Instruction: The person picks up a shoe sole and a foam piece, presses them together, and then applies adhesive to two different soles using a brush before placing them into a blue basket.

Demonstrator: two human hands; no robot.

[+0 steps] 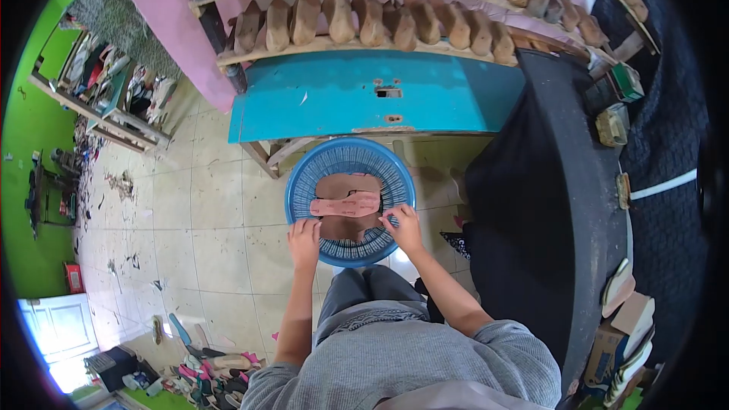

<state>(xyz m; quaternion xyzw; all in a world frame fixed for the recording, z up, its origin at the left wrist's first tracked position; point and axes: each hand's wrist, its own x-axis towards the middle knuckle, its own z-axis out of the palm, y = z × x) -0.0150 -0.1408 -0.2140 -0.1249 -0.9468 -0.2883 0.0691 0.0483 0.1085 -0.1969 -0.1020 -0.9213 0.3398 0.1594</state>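
Note:
A round blue plastic basket stands on the floor in front of me. Within its outline lies a brown sheet with an uneven edge. Across it rests a pink insole-shaped piece with small dark printing, wider at its right end. My left hand is at the basket's left side, fingers closed at the sheet's left edge. On the opposite side my right hand pinches at the sheet's right edge, near the wide end of the pink piece. The fingertips are small, so the exact grip is hard to see.
Beyond the basket stands a turquoise table under shelves of wooden shoe lasts. A black-draped bench borders the right side. Shoe parts and scraps lie on the tiled floor at lower left.

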